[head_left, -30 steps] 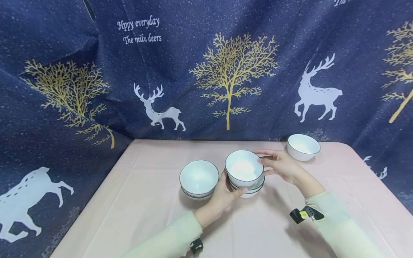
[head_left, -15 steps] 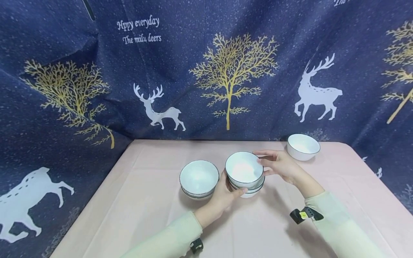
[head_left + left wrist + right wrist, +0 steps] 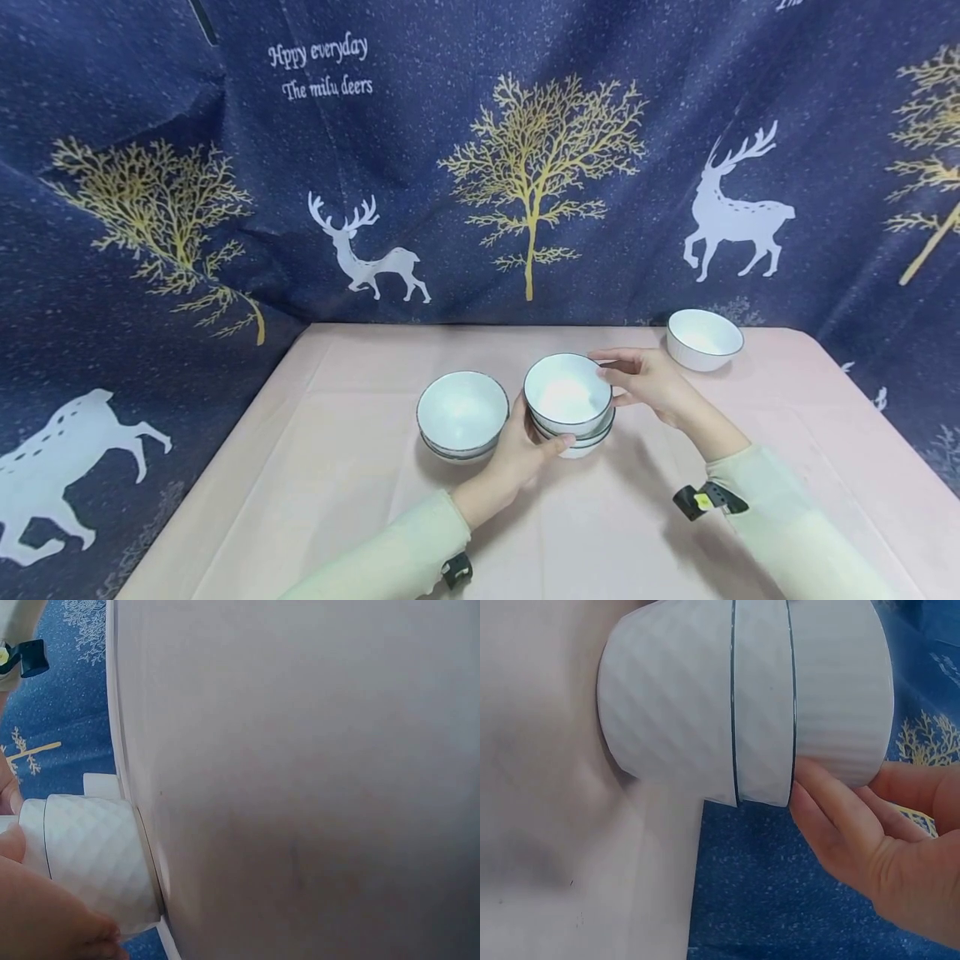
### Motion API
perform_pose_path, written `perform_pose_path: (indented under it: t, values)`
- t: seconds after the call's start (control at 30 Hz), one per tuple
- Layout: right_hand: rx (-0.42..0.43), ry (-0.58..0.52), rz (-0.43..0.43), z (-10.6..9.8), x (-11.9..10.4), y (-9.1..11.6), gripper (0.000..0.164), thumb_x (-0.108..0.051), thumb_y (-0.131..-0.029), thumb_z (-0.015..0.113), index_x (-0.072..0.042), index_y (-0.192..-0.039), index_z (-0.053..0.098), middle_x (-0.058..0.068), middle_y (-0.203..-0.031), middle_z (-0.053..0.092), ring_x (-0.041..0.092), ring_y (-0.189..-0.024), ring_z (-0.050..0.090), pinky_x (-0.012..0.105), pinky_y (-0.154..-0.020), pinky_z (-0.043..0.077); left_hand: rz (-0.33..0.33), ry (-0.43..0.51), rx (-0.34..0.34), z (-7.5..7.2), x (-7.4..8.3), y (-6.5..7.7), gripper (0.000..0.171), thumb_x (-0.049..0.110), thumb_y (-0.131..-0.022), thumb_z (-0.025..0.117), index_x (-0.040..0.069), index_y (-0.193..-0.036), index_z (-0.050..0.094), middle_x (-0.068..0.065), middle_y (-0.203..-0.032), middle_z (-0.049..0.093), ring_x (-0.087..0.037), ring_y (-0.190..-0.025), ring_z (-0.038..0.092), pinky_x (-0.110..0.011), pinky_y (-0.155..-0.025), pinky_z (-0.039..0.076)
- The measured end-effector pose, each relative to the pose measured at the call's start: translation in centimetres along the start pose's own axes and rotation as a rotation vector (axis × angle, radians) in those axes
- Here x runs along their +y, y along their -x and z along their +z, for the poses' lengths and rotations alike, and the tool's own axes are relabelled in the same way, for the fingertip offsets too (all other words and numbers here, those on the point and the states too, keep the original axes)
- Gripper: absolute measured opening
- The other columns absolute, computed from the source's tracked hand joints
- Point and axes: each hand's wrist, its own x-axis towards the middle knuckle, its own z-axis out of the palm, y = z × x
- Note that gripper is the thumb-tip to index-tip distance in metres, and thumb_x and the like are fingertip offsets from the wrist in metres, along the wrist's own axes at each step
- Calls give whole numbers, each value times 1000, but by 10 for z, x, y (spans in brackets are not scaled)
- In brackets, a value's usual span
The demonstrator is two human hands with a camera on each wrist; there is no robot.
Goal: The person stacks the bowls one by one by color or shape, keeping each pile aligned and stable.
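Observation:
A white ribbed bowl point(image 3: 567, 392) with a dark rim sits in the top of a stack. Under it are two white diamond-textured bowls point(image 3: 667, 697), one nested in the other, standing on the table. My left hand point(image 3: 504, 467) grips these lower bowls from the left, its thumb across their front. On the right side, my right hand point(image 3: 656, 390) holds the ribbed bowl near its rim. In the right wrist view, fingers point(image 3: 840, 810) press the ribbed wall just above the lower bowls' rim. The left wrist view shows the diamond-textured side point(image 3: 97, 847) beside my left hand.
Just left of the stack stand nested bowls point(image 3: 463, 412) with dark rims. Another white bowl point(image 3: 703, 342) stands at the back right corner. A pale pink cloth covers the table point(image 3: 315, 467), and a dark blue curtain point(image 3: 465, 167) hangs behind it.
The ribbed bowl has sunk slightly lower into the stack, my right hand still holding it. My left hand has stayed in place around the lower bowls.

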Motion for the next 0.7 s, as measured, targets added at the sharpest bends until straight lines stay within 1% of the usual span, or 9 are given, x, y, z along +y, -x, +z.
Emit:
perform_pose_path:
  t: [0.17,0.43,0.7]
  values:
    - [22,32,-12,2,0,1,39,-4,-95,55,10,-132,51,32,-131,52,28,-103,65,35,-76,61,0,2,0,0,-1,-1,104,21,-79,78,6,-154,8,-15,-159,14,-28,-145,19,-36,-118,21]
    - [30,33,-37,5,-1,2,39,-5,-96,56,12,-131,51,33,-129,53,30,-105,64,37,-75,61,-1,12,12,0,-1,0,104,17,-78,79,7,-154,10,-16,-159,16,-28,-145,20,-36,-117,22]
    - [43,55,-32,5,-3,3,38,-5,-96,55,12,-130,51,33,-128,54,31,-104,64,35,-75,61,-2,17,18,1,-1,-2,103,16,-77,79,7,-154,10,-16,-158,17,-27,-144,21,-35,-117,22]
